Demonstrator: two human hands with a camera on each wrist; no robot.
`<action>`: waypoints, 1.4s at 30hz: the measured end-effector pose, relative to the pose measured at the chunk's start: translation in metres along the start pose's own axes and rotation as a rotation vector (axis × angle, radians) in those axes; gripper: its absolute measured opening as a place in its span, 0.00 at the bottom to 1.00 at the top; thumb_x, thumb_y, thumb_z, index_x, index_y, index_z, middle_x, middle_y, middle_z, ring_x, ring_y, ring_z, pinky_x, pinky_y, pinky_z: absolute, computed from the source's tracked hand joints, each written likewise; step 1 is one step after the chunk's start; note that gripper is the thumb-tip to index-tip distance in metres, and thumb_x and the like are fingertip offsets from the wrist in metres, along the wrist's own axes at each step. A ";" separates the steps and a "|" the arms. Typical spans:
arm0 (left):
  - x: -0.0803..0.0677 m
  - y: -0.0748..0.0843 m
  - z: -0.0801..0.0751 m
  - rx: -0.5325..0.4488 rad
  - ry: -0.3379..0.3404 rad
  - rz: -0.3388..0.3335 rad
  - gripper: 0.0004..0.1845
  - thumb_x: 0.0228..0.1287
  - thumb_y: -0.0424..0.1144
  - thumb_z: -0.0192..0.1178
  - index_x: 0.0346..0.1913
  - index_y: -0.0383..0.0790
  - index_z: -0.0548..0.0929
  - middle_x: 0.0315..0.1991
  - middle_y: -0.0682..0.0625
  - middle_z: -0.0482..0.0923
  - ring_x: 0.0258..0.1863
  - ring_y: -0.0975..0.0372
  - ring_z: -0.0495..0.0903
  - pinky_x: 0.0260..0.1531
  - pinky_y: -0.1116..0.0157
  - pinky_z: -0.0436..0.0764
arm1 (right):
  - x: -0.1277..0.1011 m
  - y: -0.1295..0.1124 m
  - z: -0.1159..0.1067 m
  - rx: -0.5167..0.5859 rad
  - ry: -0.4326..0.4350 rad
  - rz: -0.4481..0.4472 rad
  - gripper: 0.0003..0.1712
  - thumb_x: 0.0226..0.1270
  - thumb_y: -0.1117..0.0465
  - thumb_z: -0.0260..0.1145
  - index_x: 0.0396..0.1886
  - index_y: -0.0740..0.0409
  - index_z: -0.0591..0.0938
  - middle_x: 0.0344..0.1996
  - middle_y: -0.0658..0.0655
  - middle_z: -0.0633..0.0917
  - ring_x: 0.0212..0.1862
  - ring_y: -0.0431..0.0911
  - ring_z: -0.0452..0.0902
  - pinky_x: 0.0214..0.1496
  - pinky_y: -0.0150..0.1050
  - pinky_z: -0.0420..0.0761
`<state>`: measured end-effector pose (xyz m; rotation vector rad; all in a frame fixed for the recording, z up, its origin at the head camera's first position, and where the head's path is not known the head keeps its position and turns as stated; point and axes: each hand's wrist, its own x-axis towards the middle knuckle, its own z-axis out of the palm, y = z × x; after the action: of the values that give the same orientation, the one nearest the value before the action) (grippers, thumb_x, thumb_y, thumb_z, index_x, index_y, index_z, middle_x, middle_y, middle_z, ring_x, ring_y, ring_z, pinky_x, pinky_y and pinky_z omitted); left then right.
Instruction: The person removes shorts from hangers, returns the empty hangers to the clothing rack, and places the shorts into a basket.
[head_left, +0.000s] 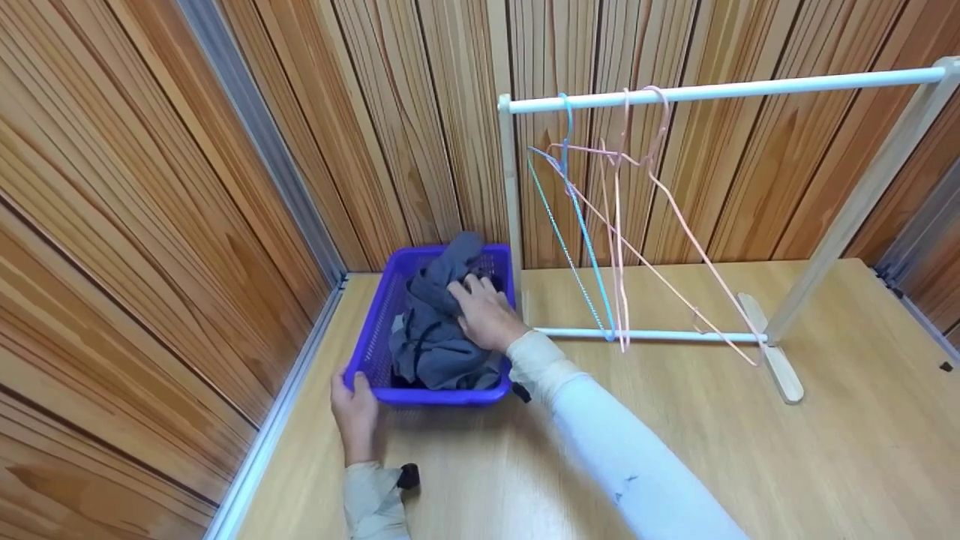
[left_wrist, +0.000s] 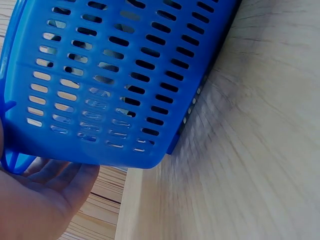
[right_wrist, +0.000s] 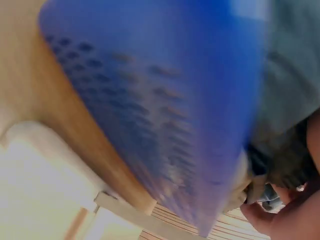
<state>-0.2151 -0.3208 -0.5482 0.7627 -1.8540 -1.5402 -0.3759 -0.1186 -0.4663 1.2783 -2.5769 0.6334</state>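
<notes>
A purple-blue plastic basket (head_left: 369, 330) with slotted sides stands on the tabletop, heaped with dark grey clothing (head_left: 442, 337). My left hand (head_left: 356, 416) grips its near left corner, thumb over the rim and fingers under the lip outside. The left wrist view shows these fingers (left_wrist: 65, 180) against the basket wall (left_wrist: 115, 75). Inside the basket, my right hand (head_left: 487, 311) grips the top of the clothing with bent fingers. In the blurred right wrist view, the fingers (right_wrist: 260, 220) are at the cloth (right_wrist: 292, 75) behind the basket's side (right_wrist: 150, 100), partly cut off by the frame.
To the basket's right stands a rack with a white top rail (head_left: 750, 89) and wooden posts. Blue hangers (head_left: 585, 225) and pink hangers (head_left: 694, 232) hang at its left part. Wood-panelled walls (head_left: 420, 135) close off the back and left. The rack's foot (head_left: 784, 375) rests on the table.
</notes>
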 end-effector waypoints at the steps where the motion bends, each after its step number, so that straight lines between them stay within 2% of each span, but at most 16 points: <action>1: 0.000 0.000 0.000 0.002 0.000 0.003 0.23 0.84 0.35 0.42 0.73 0.26 0.67 0.74 0.26 0.70 0.77 0.36 0.68 0.81 0.41 0.64 | -0.002 0.000 0.001 0.004 -0.046 0.016 0.24 0.77 0.59 0.62 0.70 0.55 0.72 0.65 0.68 0.77 0.66 0.67 0.73 0.61 0.65 0.81; 4: 0.001 -0.001 0.000 -0.004 -0.011 -0.002 0.24 0.84 0.35 0.42 0.74 0.26 0.67 0.74 0.26 0.69 0.77 0.37 0.67 0.81 0.41 0.64 | -0.006 0.000 0.002 0.011 -0.179 0.062 0.35 0.77 0.47 0.63 0.78 0.50 0.69 0.76 0.66 0.70 0.77 0.67 0.65 0.74 0.67 0.73; 7: 0.001 -0.001 0.000 -0.012 -0.020 -0.014 0.24 0.84 0.36 0.42 0.75 0.27 0.66 0.76 0.27 0.68 0.79 0.38 0.66 0.82 0.42 0.63 | -0.009 0.000 0.003 -0.002 -0.274 0.081 0.44 0.71 0.39 0.67 0.82 0.49 0.67 0.80 0.63 0.66 0.82 0.66 0.60 0.82 0.65 0.66; 11: 0.001 0.000 -0.002 -0.009 -0.029 -0.031 0.25 0.85 0.36 0.41 0.77 0.27 0.64 0.77 0.28 0.67 0.80 0.38 0.65 0.83 0.42 0.62 | -0.014 0.001 0.004 -0.037 -0.355 0.082 0.50 0.69 0.38 0.70 0.84 0.50 0.64 0.82 0.61 0.66 0.84 0.62 0.59 0.87 0.61 0.58; 16: 0.003 0.000 -0.003 0.012 -0.035 -0.036 0.26 0.85 0.37 0.41 0.77 0.27 0.64 0.77 0.27 0.66 0.81 0.38 0.64 0.83 0.42 0.61 | -0.018 -0.001 0.008 -0.086 -0.422 0.097 0.48 0.73 0.40 0.67 0.85 0.52 0.62 0.85 0.61 0.63 0.86 0.59 0.56 0.91 0.58 0.50; 22: 0.003 -0.002 -0.004 0.019 -0.035 -0.003 0.27 0.84 0.36 0.42 0.77 0.25 0.64 0.77 0.26 0.66 0.80 0.37 0.64 0.83 0.42 0.62 | -0.020 -0.003 0.013 -0.144 -0.399 0.067 0.44 0.75 0.42 0.66 0.83 0.55 0.66 0.83 0.60 0.67 0.85 0.59 0.60 0.90 0.58 0.50; 26: 0.003 -0.004 -0.003 0.026 -0.034 -0.008 0.27 0.84 0.36 0.42 0.77 0.26 0.63 0.77 0.26 0.66 0.80 0.37 0.64 0.83 0.42 0.62 | -0.021 -0.002 0.015 -0.136 -0.375 0.058 0.45 0.74 0.41 0.67 0.82 0.55 0.67 0.83 0.61 0.68 0.85 0.59 0.61 0.90 0.58 0.51; 34: 0.001 -0.004 -0.005 0.023 -0.051 -0.046 0.27 0.85 0.38 0.40 0.77 0.26 0.62 0.77 0.27 0.66 0.79 0.38 0.65 0.82 0.42 0.63 | -0.028 0.003 0.019 -0.027 -0.262 0.038 0.49 0.72 0.39 0.70 0.83 0.58 0.65 0.83 0.62 0.67 0.85 0.60 0.61 0.89 0.61 0.53; 42: 0.003 -0.002 -0.002 0.018 -0.026 -0.028 0.25 0.84 0.37 0.42 0.75 0.25 0.65 0.74 0.25 0.69 0.76 0.37 0.69 0.80 0.41 0.65 | -0.032 0.010 0.017 0.160 -0.133 0.041 0.51 0.69 0.42 0.73 0.83 0.60 0.65 0.82 0.63 0.67 0.85 0.61 0.60 0.89 0.60 0.53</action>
<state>-0.2158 -0.3248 -0.5499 0.7839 -1.8860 -1.5594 -0.3640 -0.0982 -0.4960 1.3615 -2.7135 0.8032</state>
